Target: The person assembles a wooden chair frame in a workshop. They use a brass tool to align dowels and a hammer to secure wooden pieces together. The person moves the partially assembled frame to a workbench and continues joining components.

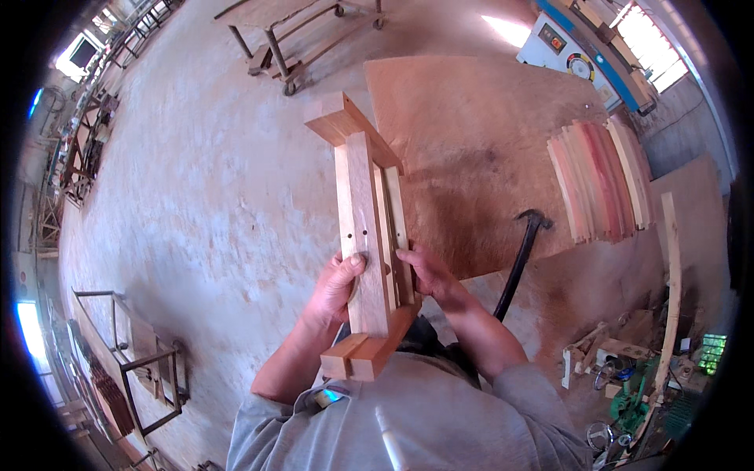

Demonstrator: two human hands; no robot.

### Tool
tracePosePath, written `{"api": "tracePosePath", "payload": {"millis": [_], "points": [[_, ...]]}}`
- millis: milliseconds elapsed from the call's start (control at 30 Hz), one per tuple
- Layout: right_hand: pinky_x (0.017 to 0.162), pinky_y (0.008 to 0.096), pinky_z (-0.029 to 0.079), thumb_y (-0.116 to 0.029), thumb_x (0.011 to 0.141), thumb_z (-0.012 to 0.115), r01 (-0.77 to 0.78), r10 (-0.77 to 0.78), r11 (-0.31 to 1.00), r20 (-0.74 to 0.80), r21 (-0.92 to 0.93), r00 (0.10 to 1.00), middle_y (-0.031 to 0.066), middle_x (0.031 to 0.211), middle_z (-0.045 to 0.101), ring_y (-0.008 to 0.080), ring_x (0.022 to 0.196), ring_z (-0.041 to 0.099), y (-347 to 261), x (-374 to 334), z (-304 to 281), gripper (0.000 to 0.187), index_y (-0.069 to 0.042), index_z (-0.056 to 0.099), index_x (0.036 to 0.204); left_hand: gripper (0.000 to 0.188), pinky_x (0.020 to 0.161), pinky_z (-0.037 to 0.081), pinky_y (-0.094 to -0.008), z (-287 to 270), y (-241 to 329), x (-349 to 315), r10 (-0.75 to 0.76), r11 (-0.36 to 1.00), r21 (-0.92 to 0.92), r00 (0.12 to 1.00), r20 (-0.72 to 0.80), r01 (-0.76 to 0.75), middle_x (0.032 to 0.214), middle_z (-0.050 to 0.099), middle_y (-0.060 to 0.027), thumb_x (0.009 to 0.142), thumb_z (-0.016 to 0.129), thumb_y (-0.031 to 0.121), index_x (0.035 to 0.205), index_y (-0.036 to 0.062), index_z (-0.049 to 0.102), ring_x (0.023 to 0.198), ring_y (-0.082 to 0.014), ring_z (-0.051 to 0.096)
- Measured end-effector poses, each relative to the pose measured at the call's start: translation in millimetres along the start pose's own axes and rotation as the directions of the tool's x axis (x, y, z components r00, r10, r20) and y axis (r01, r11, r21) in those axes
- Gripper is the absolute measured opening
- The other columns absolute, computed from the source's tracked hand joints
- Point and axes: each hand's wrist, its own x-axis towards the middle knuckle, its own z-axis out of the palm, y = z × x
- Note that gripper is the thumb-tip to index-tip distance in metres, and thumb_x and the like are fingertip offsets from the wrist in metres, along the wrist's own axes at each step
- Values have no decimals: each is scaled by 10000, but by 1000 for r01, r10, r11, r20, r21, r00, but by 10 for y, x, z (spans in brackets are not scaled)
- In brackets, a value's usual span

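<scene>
Between my two hands I hold a wooden frame (367, 184) up in front of my body. Its long pale and brown rails run away from me, with a reddish-brown crosspiece at the far end and another close to my chest. A few dark holes show in the rails. My left hand (339, 284) grips the left rail, thumb on its upper face. On the other side, my right hand (426, 271) closes round the right rail; part of its fingers is hidden. A claw hammer (520, 259) with a black handle lies to the right of my right forearm.
A brown board (479, 133) lies on the floor ahead, with a row of wooden slats (601, 180) on its right side. A wheeled metal cart (290, 59) stands far ahead, a blue and white machine (573, 59) far right. Metal frames (149, 361) stand left; green machinery (631, 402) sits near right.
</scene>
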Motion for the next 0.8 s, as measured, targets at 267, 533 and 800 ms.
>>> {"api": "tracePosePath", "payload": {"millis": [267,533,800], "points": [[697,324,540,-204,946,472,33,-33,999,26,35,999,90,974,615,172,826,625,-176,-44,-52,330,-25,511,1221,492,755,563,-374,329,-98,172,10,994,111,999,-49,-5,990,649,-130,781,702,303,1142,2,557,856,-222,659],[722,310,515,-214,961,462,106,-105,990,-16,93,994,74,1040,626,167,882,607,-517,-270,101,319,-40,530,1220,603,818,548,-408,420,-131,485,-139,990,32,987,81,137,1003,656,-141,796,712,422,1161,-32,559,914,-238,649],[748,364,547,-222,969,474,-11,17,999,-168,35,986,126,1033,661,220,886,665,-611,-194,-313,313,-1,563,1172,409,753,565,-426,774,77,916,-297,926,-214,950,99,311,938,659,-160,841,668,329,1073,4,581,824,-289,660]]}}
